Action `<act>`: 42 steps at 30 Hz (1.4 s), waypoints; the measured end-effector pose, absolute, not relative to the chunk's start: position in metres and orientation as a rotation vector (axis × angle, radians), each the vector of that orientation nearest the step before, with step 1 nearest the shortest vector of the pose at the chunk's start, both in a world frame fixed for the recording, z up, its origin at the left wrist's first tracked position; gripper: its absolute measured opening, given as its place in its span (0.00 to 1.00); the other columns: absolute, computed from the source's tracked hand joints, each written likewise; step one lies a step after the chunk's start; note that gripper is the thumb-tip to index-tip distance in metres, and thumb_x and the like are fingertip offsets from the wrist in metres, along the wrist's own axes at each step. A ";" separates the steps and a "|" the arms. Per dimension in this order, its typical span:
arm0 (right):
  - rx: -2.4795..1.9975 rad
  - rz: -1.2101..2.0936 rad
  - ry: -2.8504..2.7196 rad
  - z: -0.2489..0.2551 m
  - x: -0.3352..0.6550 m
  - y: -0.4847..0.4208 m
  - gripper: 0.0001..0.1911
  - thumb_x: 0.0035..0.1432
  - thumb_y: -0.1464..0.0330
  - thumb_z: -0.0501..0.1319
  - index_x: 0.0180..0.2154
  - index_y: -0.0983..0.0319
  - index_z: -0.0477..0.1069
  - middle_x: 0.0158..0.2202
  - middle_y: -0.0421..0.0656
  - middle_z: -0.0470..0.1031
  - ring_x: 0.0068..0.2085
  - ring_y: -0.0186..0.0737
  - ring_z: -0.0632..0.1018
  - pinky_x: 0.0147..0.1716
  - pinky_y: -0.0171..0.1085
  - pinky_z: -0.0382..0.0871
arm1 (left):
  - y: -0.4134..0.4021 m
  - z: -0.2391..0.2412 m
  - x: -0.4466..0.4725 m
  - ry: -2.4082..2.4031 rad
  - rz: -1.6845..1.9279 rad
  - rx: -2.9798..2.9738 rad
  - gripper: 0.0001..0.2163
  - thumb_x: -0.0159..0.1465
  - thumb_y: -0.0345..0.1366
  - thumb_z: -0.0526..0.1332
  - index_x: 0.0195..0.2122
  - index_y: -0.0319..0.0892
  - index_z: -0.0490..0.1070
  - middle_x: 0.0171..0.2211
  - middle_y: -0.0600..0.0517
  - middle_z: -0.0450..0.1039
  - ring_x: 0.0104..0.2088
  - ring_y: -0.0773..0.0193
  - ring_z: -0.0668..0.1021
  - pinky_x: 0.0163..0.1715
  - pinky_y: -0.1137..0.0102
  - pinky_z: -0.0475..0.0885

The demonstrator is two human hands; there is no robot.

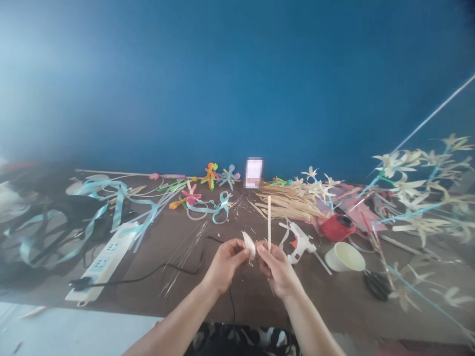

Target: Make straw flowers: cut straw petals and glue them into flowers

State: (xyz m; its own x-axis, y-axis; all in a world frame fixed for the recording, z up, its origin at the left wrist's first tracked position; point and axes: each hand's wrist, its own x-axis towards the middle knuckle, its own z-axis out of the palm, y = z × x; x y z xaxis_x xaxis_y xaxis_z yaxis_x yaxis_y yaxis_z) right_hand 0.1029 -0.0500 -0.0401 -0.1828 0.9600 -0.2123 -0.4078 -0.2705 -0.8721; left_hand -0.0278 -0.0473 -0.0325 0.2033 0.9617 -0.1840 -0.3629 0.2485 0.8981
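Note:
My left hand [228,262] pinches a small pale petal-like piece [249,243], curled and pointed at the top, between thumb and fingers. Close beside it, my right hand [276,267] is closed around a narrow straw-coloured strip [269,220] that stands upright out of the fist. The right fingertips come up to the edge of the pale piece; whether they also grip it I cannot make out. Just right of my right hand lies a white glue gun [301,241] with an orange trigger. Behind the hands is a pile of dry straw-coloured strips [293,203].
A white power strip [106,262] with a black plug lies left, its cord running toward my hands. Light-blue ribbon [120,190] and pipe-cleaner figures [211,175] lie behind. At right are a white cup [345,257], a red roll [337,226], black-handled scissors [376,286] and pale flowers [419,183].

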 end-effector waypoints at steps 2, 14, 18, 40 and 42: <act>-1.016 1.620 -0.851 -0.037 0.105 -0.046 0.13 0.48 0.61 0.59 0.27 0.65 0.64 0.15 0.32 0.55 0.15 0.22 0.50 0.13 0.27 0.38 | -0.049 -0.029 -0.029 0.980 1.068 1.002 0.06 0.50 0.35 0.61 0.26 0.37 0.68 0.21 0.53 0.67 0.22 0.70 0.67 0.24 0.75 0.61; -0.961 1.614 -0.708 -0.041 0.099 -0.046 0.11 0.47 0.64 0.60 0.25 0.63 0.61 0.15 0.31 0.52 0.14 0.22 0.49 0.13 0.27 0.38 | -0.043 -0.034 -0.027 1.005 1.117 0.952 0.08 0.53 0.39 0.58 0.23 0.40 0.64 0.16 0.58 0.61 0.17 0.73 0.62 0.18 0.77 0.57; -1.037 1.585 -0.835 -0.036 0.108 -0.042 0.11 0.49 0.63 0.59 0.26 0.64 0.64 0.15 0.31 0.52 0.15 0.22 0.50 0.13 0.28 0.37 | -0.043 -0.036 -0.031 1.071 1.091 1.092 0.08 0.52 0.38 0.59 0.23 0.39 0.65 0.16 0.57 0.61 0.17 0.73 0.62 0.18 0.77 0.56; -0.967 1.622 -0.660 -0.051 0.098 -0.046 0.08 0.45 0.68 0.60 0.25 0.63 0.62 0.14 0.30 0.51 0.14 0.22 0.49 0.13 0.26 0.40 | -0.043 -0.035 -0.032 1.083 1.005 0.985 0.10 0.52 0.41 0.59 0.24 0.38 0.66 0.14 0.56 0.66 0.16 0.72 0.68 0.18 0.77 0.61; -0.954 1.629 -0.643 -0.051 0.099 -0.045 0.08 0.45 0.68 0.61 0.25 0.63 0.62 0.15 0.30 0.53 0.14 0.22 0.49 0.13 0.26 0.40 | -0.041 -0.033 -0.033 1.061 0.992 0.972 0.10 0.52 0.41 0.58 0.24 0.38 0.65 0.13 0.56 0.65 0.15 0.73 0.66 0.17 0.78 0.59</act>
State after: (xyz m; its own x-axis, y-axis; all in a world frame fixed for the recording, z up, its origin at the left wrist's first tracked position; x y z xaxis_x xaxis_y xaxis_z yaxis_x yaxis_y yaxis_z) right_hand 0.0986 -0.0449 -0.0507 -0.0879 0.9623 -0.2573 -0.5270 -0.2641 -0.8078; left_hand -0.0326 -0.0412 -0.0334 0.1881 0.9557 -0.2265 -0.1615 0.2575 0.9527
